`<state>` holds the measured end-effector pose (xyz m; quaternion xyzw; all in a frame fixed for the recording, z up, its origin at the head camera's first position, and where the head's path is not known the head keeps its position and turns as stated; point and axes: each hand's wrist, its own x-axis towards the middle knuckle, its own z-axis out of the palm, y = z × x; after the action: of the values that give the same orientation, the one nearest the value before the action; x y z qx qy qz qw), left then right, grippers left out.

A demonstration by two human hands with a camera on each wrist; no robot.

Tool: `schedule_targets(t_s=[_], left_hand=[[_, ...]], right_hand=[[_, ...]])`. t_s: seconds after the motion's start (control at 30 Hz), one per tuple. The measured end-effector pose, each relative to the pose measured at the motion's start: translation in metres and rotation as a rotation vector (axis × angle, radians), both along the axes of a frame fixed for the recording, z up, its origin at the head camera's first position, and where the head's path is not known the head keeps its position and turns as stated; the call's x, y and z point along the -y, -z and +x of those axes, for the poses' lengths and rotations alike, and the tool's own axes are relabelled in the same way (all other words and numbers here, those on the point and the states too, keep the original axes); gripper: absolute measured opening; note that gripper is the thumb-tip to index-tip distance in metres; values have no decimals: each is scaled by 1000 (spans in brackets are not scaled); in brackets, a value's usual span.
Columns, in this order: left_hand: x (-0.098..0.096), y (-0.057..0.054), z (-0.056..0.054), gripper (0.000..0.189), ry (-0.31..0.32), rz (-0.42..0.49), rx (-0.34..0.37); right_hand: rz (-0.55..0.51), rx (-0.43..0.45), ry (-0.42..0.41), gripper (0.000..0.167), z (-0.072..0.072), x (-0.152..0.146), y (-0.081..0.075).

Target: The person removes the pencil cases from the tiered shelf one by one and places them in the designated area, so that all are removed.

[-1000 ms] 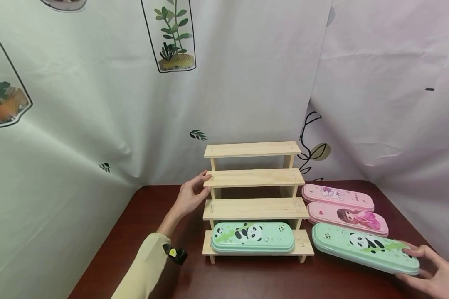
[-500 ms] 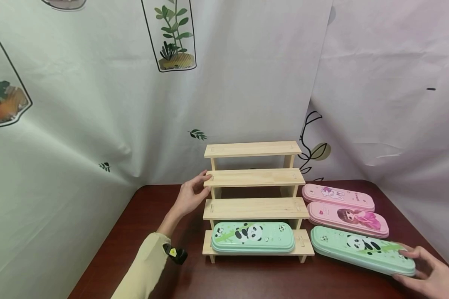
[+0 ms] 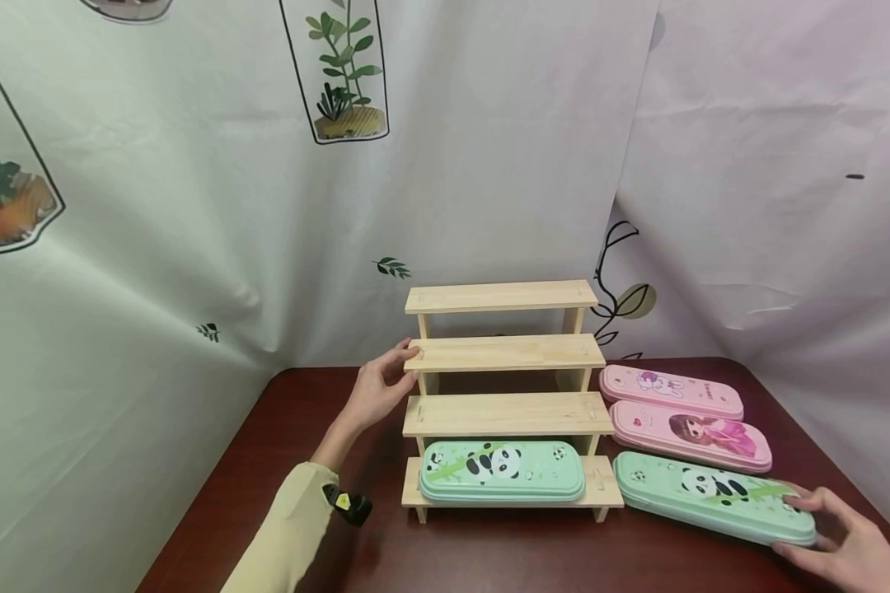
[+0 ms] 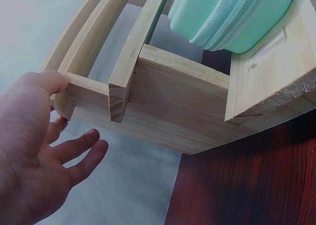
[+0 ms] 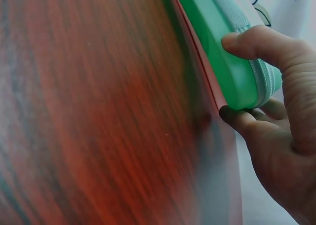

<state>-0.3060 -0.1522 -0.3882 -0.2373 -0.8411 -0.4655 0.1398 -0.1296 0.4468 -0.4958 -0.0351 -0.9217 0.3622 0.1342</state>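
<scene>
A stepped wooden display stand [image 3: 504, 414] with several boards stands mid-table. My left hand [image 3: 380, 389] pinches the left end of its second board from the top; in the left wrist view the thumb [image 4: 52, 81] lies on the board while other fingers spread loosely. A mint-green panda pencil case [image 3: 504, 471] lies on the lowest board. To the right, my right hand [image 3: 849, 539] grips the right end of another mint-green panda pencil case [image 3: 712, 496]. The right wrist view shows thumb and fingers around that zipped case [image 5: 232, 77], low by the tabletop.
Two pink pencil cases, one with a rabbit [image 3: 671, 391] and one with a doll [image 3: 690, 432], lie behind the held case, right of the stand. The dark red wooden table [image 3: 326, 461] meets a white printed curtain [image 3: 489, 165] at the back and sides.
My right hand and its green pencil case have shifted slightly left and a little lower. The left hand and the stand look unmoved.
</scene>
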Motion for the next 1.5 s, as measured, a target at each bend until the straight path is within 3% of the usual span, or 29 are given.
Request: schedule_targets(t_s=[0.4, 0.73, 1.0, 1.23, 1.5], left_hand=[[-1, -1, 1, 40, -1, -4, -13], [0, -1, -1, 40, 0, -2, -10], [0, -1, 0, 40, 2, 4, -6], [0, -1, 0, 40, 3, 1, -7], [-1, -2, 2, 40, -2, -8, -29]], right_hand=[[-4, -47, -37, 62, -1, 2, 2], [89, -36, -101, 72, -4, -1, 6], [111, -209, -135, 76, -5, 0, 12], [189, -284, -126, 80, -7, 2, 13], [280, -206, -74, 80, -8, 1, 8]])
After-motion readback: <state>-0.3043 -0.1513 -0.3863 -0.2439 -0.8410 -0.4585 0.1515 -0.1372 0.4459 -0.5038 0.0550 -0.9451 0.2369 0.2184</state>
